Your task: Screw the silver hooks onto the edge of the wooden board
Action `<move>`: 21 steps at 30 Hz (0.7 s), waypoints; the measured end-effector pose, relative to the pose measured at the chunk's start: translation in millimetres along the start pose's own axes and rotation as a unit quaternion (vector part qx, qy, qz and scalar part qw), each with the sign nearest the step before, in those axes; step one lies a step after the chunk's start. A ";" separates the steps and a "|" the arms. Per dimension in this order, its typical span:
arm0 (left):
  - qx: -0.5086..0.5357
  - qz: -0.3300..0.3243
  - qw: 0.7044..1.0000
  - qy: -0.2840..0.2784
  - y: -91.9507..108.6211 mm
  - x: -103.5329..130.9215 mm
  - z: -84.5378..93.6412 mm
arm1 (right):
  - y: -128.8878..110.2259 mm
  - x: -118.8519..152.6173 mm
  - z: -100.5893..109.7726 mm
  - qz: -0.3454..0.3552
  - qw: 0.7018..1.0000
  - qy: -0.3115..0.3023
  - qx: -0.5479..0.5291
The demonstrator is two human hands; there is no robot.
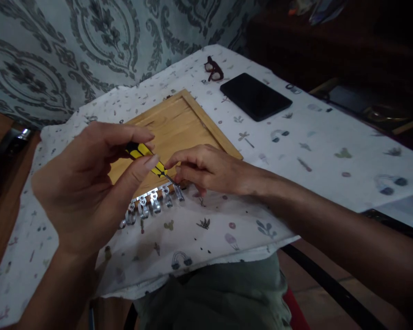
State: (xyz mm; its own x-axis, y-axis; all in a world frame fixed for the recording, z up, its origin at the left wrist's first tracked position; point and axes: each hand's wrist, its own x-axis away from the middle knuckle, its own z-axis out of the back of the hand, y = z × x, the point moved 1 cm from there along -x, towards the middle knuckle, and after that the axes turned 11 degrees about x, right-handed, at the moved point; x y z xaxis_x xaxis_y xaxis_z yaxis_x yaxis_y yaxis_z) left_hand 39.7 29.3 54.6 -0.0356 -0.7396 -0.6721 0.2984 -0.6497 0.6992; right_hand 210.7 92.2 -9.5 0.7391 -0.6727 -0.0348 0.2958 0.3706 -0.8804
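My left hand (92,183) is closed on a yellow and black screwdriver (157,167), with thumb and fingers around its handle. The screwdriver slants down to the right, its thin shaft reaching a metal strip with hooks (154,201). That strip lies along the near edge of a wooden board (172,123) with a raised rim. My right hand (209,169) rests by the board's near right corner, fingers bent in close to the shaft. Its index fingertip is at the front end of the handle. What those fingers pinch, if anything, is hidden.
The board lies on a table with a white printed tablecloth (234,247). Beyond it are a black tablet (256,96) and dark-framed glasses (214,68). A patterned curtain (103,41) hangs behind the table. My lap (220,298) is under the near edge.
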 end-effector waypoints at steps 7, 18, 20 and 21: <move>-0.053 0.039 0.996 -0.058 2.8 -4.0 6.3 | 2.5 -0.8 -1.6 0.008 1.000 0.008 0.022; 0.185 0.121 0.975 0.009 6.6 -0.1 -29.0 | -2.6 -0.2 3.4 -0.032 0.991 0.133 -0.004; 0.229 0.145 0.962 0.033 5.2 -1.1 -36.8 | -3.1 0.0 3.3 -0.035 0.990 0.135 -0.002; 0.239 0.153 0.958 0.038 4.8 -2.2 -39.8 | -3.2 0.1 3.1 -0.034 0.990 0.134 0.004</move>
State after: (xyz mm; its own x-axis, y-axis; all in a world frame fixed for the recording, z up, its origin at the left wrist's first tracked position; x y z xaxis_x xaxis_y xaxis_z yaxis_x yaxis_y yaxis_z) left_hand 79.1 34.7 49.7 0.0584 -0.9049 -0.4216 -0.1870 -0.4248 0.8858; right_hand 211.7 93.0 -5.3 0.5313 -0.8412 -0.1006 0.3447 0.3232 -0.8813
